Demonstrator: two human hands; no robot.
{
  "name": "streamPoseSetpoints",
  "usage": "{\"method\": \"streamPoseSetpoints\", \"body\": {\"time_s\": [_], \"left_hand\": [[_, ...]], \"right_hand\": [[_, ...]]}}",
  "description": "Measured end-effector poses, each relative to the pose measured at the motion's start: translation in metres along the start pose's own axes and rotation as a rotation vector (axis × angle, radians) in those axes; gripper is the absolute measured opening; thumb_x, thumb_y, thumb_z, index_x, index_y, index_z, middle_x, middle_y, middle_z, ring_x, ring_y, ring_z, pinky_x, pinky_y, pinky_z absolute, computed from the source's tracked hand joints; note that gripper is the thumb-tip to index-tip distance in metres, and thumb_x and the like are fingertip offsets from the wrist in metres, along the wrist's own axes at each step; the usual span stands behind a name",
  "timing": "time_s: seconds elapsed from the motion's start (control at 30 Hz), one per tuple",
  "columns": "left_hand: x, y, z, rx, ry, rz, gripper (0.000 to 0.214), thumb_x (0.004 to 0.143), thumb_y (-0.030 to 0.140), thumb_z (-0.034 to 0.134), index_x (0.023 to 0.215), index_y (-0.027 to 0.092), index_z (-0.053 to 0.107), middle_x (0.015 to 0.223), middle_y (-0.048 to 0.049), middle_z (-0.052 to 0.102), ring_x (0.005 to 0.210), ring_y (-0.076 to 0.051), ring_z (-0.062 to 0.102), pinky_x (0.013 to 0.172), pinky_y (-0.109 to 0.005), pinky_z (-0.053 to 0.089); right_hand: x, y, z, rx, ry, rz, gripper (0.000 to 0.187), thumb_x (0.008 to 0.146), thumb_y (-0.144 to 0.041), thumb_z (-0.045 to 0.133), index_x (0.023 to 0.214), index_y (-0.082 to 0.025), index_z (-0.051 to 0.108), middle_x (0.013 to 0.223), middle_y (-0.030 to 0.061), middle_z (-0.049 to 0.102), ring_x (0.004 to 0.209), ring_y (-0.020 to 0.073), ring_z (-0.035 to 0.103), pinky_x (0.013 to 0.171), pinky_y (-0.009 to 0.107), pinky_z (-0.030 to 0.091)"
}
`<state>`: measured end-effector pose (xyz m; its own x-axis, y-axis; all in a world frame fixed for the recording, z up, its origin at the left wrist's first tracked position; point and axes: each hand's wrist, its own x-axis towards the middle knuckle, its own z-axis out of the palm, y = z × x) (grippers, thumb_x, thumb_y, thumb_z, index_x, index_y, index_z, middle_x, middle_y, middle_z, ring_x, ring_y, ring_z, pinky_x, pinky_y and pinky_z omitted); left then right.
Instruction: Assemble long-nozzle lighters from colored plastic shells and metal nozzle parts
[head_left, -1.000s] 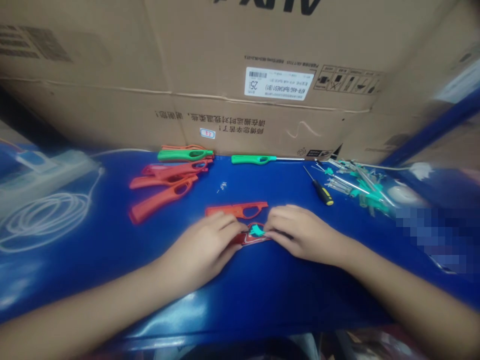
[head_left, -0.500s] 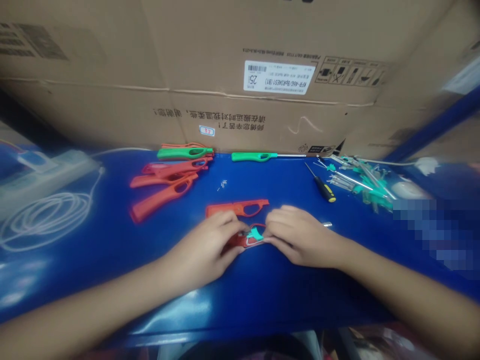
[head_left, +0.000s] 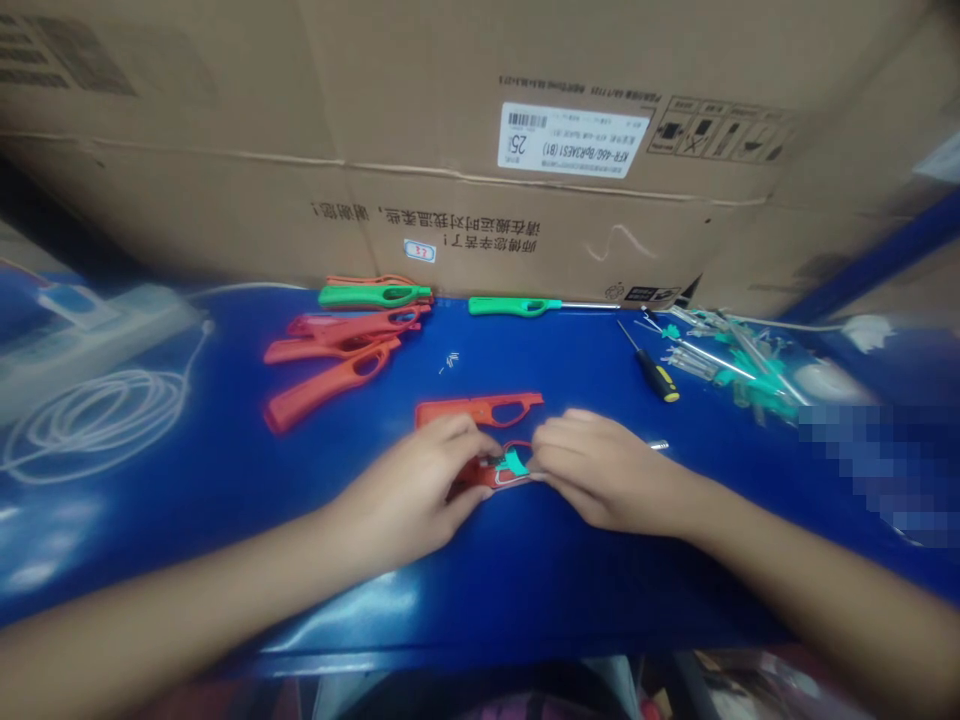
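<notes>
A red lighter casing half (head_left: 501,476) lies between my hands, low over the blue table, with a teal trigger piece (head_left: 513,462) and a thin white wire inside it. My left hand (head_left: 439,475) is closed round the handle end, thumb in front and fingers behind. The fingers of my right hand (head_left: 589,465) pinch the other end; what exactly they press is hidden. Just behind sits another red casing half (head_left: 480,410), partly covered by my left hand. A small metal tube end (head_left: 658,445) shows beyond my right hand.
Several red and green casings (head_left: 337,385) are stacked at the left. A green lighter (head_left: 517,306) with a metal tube, a screwdriver (head_left: 656,375) and tiny screws (head_left: 450,362) lie behind. Teal-and-metal parts (head_left: 739,365) pile up at right. A white cable (head_left: 112,420) coils left; a cardboard box (head_left: 420,100) stands behind.
The view has shifted slightly. Both hands keep their grip on the red casing half, and the teal piece in it has hardly moved.
</notes>
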<state>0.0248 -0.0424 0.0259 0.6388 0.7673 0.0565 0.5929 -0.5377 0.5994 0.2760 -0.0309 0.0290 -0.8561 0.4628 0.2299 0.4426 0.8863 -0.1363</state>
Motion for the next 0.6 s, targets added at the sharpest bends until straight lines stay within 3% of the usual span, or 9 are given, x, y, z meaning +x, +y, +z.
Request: {"method": "streamPoseSetpoints", "body": {"time_s": [0.23,0.4,0.6], "left_hand": [[-0.002,-0.001,0.001,0.087,0.023,0.070,0.033,0.093,0.017,0.061,0.127,0.019,0.061,0.115,-0.0082,0.063,0.107,-0.025,0.061,0.091,-0.040,0.053],[-0.003,0.000,0.002,0.287,0.001,0.204,0.030,0.102,0.023,0.048,0.126,0.022,0.065,0.104,-0.0084,0.063,0.096,-0.023,0.063,0.084,-0.038,0.055],[-0.006,-0.001,0.006,0.518,0.006,0.263,0.034,0.103,0.022,0.047,0.134,0.021,0.060,0.109,-0.0111,0.064,0.103,-0.026,0.063,0.084,-0.041,0.057]], "right_hand": [[0.000,-0.003,-0.005,-0.024,-0.066,0.002,0.028,0.100,-0.015,0.041,0.092,-0.013,0.068,0.086,0.0068,0.062,0.079,0.0193,0.049,0.075,0.032,0.035],[0.000,-0.006,-0.011,-0.051,-0.090,0.001,0.028,0.100,-0.018,0.044,0.099,-0.013,0.071,0.088,0.0076,0.064,0.080,0.0201,0.051,0.075,0.035,0.035],[-0.003,-0.001,-0.018,0.051,-0.100,0.076,0.027,0.097,-0.019,0.048,0.107,-0.017,0.073,0.096,0.0089,0.066,0.088,0.0206,0.056,0.080,0.036,0.038]]}}
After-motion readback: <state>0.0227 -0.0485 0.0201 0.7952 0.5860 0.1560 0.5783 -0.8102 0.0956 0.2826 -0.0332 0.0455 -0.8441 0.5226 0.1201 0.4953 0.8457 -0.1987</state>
